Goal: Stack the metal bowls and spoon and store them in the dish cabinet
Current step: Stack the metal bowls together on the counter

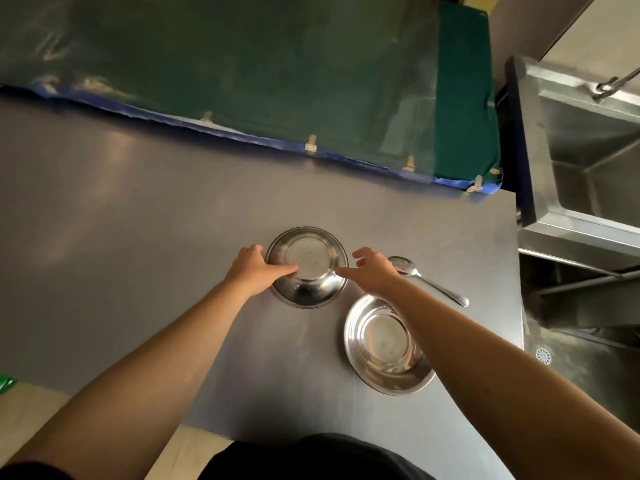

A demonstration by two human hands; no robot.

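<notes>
Two shiny metal bowls stand upright on a grey table (138,237). The far bowl (311,261) lies between my hands. My left hand (254,270) grips its left rim, thumb reaching over the edge into the bowl. My right hand (372,271) hovers just right of that bowl with fingers spread, apparently not touching it. The near bowl (382,344) sits to the right, partly under my right forearm. A metal spoon (420,275) lies on the table beyond my right hand, its bowl end partly hidden by the hand.
A green cloth-covered surface with a blue edge (277,81) runs along the table's far side. A steel sink unit (588,161) stands past the table's right edge, with a floor drain (543,355) below it.
</notes>
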